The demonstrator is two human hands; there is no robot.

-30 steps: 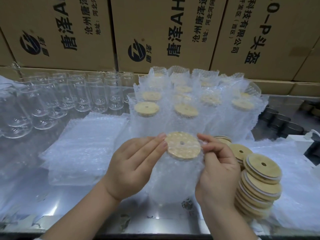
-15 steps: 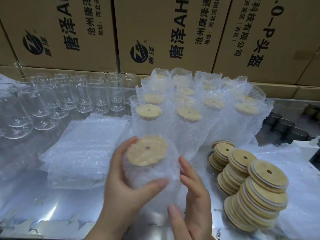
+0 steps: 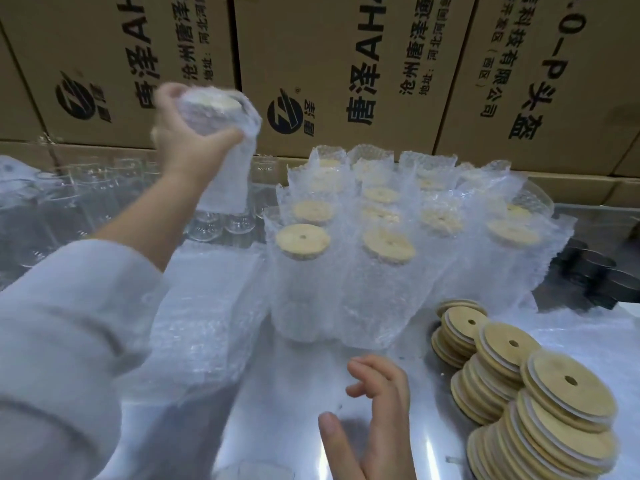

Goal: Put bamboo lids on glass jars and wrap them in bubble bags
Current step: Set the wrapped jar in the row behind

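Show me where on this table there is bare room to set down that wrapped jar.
The one plainly bare patch of table lies in front of the wrapped jars, between the bubble bags and the bamboo lid stacks, where the right hand hovers open. The back is crowded: empty glass jars on the left, wrapped ones beside them.

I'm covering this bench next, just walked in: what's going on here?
A person is packing lidded jars in bubble bags. The left hand grips a wrapped jar held up over the bare jars at the back left. The right hand is open and empty above the table, next to the stacked lids. Finished jars stand grouped in the middle, flat bags to their left.
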